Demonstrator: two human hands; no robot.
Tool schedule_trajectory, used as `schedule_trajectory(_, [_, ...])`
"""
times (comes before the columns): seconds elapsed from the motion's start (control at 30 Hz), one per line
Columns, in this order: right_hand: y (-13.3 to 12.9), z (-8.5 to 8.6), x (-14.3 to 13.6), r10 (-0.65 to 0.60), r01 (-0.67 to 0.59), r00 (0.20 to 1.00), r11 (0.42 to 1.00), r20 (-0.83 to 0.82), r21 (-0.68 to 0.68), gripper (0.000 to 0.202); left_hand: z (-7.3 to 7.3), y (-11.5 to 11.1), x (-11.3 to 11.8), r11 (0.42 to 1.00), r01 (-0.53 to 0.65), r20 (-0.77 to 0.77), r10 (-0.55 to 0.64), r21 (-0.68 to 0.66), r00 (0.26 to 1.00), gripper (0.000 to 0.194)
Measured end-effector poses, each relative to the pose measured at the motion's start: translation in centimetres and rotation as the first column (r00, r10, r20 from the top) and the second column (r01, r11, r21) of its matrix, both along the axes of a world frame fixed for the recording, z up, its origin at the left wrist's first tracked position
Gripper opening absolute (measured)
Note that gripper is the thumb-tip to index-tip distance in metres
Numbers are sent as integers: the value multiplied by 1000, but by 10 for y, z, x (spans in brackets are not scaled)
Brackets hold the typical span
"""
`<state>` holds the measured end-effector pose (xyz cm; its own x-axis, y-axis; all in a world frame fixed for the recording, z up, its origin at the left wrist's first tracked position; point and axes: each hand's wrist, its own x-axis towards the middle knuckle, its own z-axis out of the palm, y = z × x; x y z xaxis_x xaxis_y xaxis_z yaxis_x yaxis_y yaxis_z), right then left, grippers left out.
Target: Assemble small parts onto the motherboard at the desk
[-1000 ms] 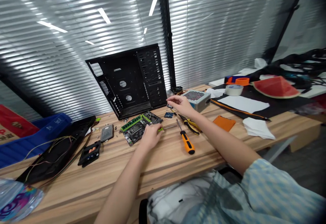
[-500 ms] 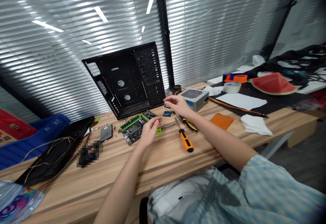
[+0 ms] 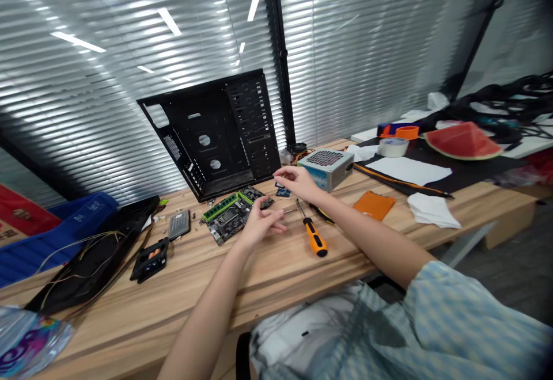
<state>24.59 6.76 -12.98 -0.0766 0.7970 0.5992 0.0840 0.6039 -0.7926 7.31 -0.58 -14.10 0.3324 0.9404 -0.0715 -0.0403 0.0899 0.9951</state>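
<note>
Looks like small-parts handling beside the circuit board (image 3: 222,224), which lies flat on the counter (image 3: 181,293) before the black case (image 3: 222,112). Left hand (image 3: 260,224) part open at the board's right edge, fingers loosely parted, no grip visible (thin metal shaft (image 3: 290,211) just beyond it). Right hand (image 3: 297,181) has thumb and fingertips drawn close above the small blue board (image 3: 283,193); can't tell if anything's pinched. Next move, my read: precise fingertip control on the right, left kept light near the board. Orange screwdriver (image 3: 317,239) lies nearby, unheld.
</note>
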Motion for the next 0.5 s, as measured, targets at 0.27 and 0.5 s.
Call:
schedule_trajectory(0.27, [0, -6, -4, 3, -2, 999, 1000, 48, -19, 27, 4, -2, -4, 966, 230, 76, -222, -120, 972, 38])
schedule_trajectory(0.5, [11, -7, 11, -203, 198, 971, 979, 125, 56, 18, 7, 0, -12, 944, 283, 213, -245, -171, 946, 28])
